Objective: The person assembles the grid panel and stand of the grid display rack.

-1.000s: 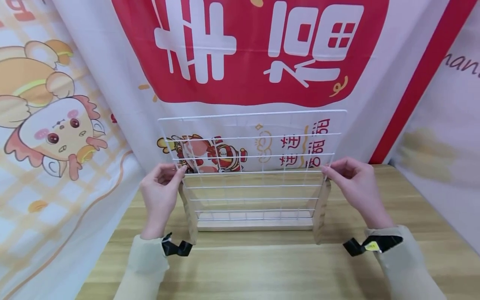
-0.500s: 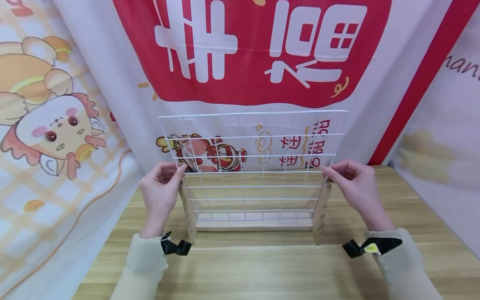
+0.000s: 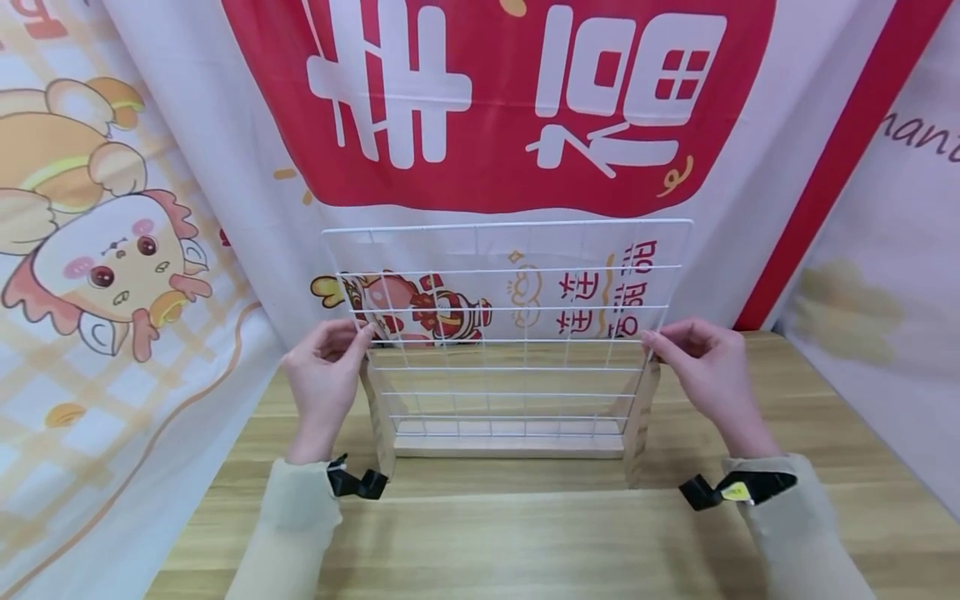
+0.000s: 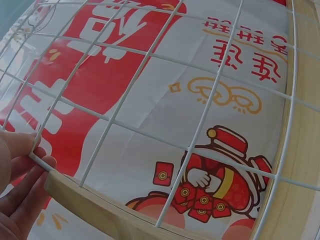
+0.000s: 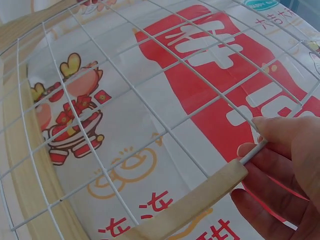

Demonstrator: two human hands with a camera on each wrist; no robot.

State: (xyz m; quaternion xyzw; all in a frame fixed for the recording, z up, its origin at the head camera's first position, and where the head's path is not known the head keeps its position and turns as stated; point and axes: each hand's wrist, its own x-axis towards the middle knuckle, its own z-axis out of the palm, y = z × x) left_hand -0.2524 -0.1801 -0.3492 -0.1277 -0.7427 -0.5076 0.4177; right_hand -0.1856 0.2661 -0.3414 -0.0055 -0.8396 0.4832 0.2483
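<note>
In the head view a white wire grid panel (image 3: 510,341) stands leaning back in a light wooden stand (image 3: 510,447) with two upright side pieces. My left hand (image 3: 324,379) pinches the panel's left edge wire between thumb and fingers, just above the left wooden upright (image 3: 378,421). On the other side, my right hand (image 3: 705,375) pinches the right edge wire above the right upright (image 3: 640,425). Both wrist views show the thumb and fingertips on the edge wire, close to the upright's top end. The panel's bottom wires sit near the stand's crossbar; their exact seating is unclear.
Everything stands on a wood-grain tabletop (image 3: 510,542). Behind it hangs a white cloth with a red printed patch (image 3: 502,179). A cloth with a cartoon animal (image 3: 112,258) hangs at the left, and a pale cloth (image 3: 885,250) at the right.
Both hands keep their pinch on the panel's edges. The panel's upper left corner and the left hand have shifted very slightly to the right; otherwise hardly anything differs.
</note>
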